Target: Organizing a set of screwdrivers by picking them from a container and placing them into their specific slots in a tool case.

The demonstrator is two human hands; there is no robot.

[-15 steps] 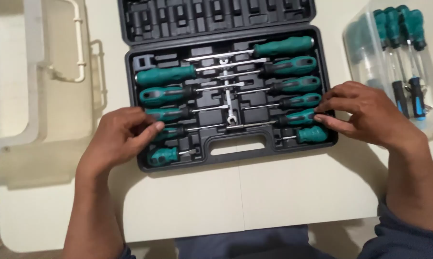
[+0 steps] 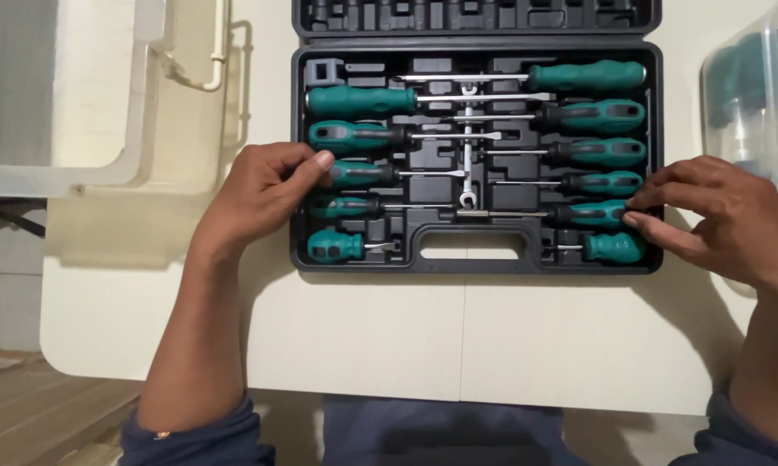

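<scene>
Head camera looked down on a cream table (image 2: 372, 336) carrying an open black tool case (image 2: 652, 155) of green-handled screwdrivers toward twelve o'clock. A clear plastic tub (image 2: 747, 103) stood at two o'clock. The left hand (image 2: 255, 194) lay at nine o'clock, fingers curled together against a screwdriver (image 2: 359, 173) handle. The right hand (image 2: 721, 216) at three o'clock pinched another screwdriver's handle (image 2: 596, 212).
</scene>
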